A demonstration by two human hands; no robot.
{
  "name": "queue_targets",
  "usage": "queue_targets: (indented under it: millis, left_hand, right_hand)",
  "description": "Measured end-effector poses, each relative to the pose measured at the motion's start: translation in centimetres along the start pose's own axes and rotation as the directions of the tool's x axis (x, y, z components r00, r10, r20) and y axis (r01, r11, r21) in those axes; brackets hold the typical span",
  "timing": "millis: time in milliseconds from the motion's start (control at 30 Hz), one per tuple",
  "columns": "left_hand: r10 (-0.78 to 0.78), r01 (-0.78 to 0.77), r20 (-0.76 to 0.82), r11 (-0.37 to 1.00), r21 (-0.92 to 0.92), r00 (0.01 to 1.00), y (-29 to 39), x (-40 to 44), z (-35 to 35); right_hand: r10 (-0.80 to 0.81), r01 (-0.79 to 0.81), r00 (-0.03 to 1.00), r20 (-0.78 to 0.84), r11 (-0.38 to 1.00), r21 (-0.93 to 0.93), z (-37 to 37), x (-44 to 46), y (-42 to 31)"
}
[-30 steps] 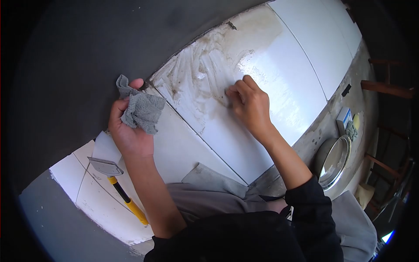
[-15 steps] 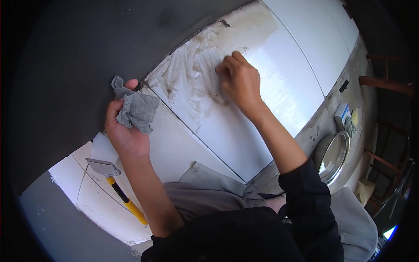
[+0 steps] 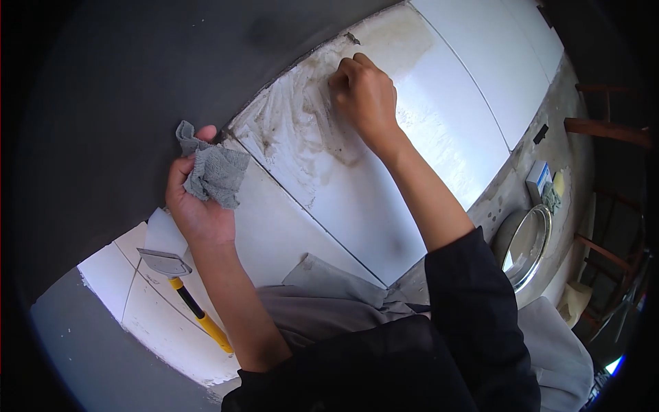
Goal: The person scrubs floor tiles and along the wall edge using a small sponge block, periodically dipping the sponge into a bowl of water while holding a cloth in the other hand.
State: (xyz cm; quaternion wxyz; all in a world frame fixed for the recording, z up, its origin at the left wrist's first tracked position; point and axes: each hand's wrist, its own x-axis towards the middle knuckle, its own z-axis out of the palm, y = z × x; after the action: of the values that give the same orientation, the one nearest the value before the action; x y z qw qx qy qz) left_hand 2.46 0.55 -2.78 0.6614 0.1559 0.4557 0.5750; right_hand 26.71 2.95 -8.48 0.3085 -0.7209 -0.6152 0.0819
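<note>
A crumpled grey cloth [image 3: 216,172] is held in my left hand [image 3: 199,209], palm up beside the dark wall. My right hand [image 3: 367,96] is closed and pressed low over a white tile [image 3: 384,213]. What its curled fingers hold, if anything, is hidden beneath them. Around and left of that hand, the tile carries a streaky, dirty white smear [image 3: 295,123]. A scraper [image 3: 192,302] with a flat metal blade and a yellow and black handle lies on the tiles to the left of my left forearm.
The dark wall [image 3: 151,82] borders the tiles at upper left. On the right stand a round metal basin [image 3: 525,247] and a small blue and white box [image 3: 539,178]. Wooden furniture legs [image 3: 607,132] stand farther right. A grey cloth piece [image 3: 333,278] lies by my knees.
My right hand has moved up and slightly left across the smeared tile, toward the wall. My left hand and its cloth have stayed almost still.
</note>
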Motion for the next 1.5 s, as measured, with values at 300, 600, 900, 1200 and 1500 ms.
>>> queue_targets:
  millis: [300,600,900,1200,1500]
  left_hand:
    - [0.028,-0.028,0.020,1.000,-0.010,0.999,0.0,-0.3,0.4]
    - [0.017,-0.016,0.028,1.000,-0.022,0.999,0.3,-0.3,0.9]
    - [-0.012,0.013,0.022,0.999,-0.042,1.000,0.6,0.0,1.0]
    - [-0.010,0.010,0.011,1.000,-0.019,1.000,-0.7,0.7,-0.4]
    - [-0.102,0.083,0.129,0.986,0.144,0.986,-5.7,0.8,-0.6]
  right_hand:
    - [-0.004,0.000,0.999,0.050,0.997,0.077,-1.7,-5.6,-0.3]
    - [0.014,-0.018,0.998,0.056,0.997,0.075,-1.9,-5.9,-1.2]
    - [0.079,-0.079,0.995,-0.065,0.997,-0.012,1.3,0.6,-1.6]
    - [0.573,-0.728,0.644,0.507,0.253,0.637,-14.3,-13.7,0.0]
    - [0.808,-0.312,0.551,0.209,-0.033,0.949,-30.3,-26.8,13.4]
